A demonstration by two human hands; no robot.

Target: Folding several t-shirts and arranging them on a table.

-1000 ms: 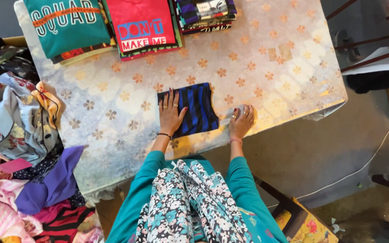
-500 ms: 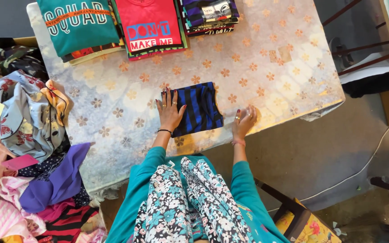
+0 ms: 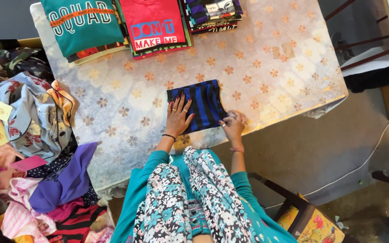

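Striped garment (image 3: 203, 104), dark blue and black, folded small, sits near the front edge of the table (image 3: 284, 67) — that's what I've got from the head camera. My left hand (image 3: 178, 118) lies flat on its left half, fingers spread wide, pinning the cloth. My right hand (image 3: 233, 124) is at the lower right corner, fingers curled in and pinching at the edge; whether cloth is truly caught between them I cannot tell from here. To my eye, doing this well means keeping that left palm firm so the layers don't slide, and drawing the corner square to the stripes.

Around it: at the far edge of the table, a teal folded shirt (image 3: 83, 24), a red folded shirt (image 3: 153, 24) and a dark striped stack (image 3: 211, 13), all well apart from my hands. A loose heap of clothes (image 3: 32, 135) crowds the left side. A wooden chair (image 3: 302, 211) stands just beside my right. Nothing lies between hands and garment.
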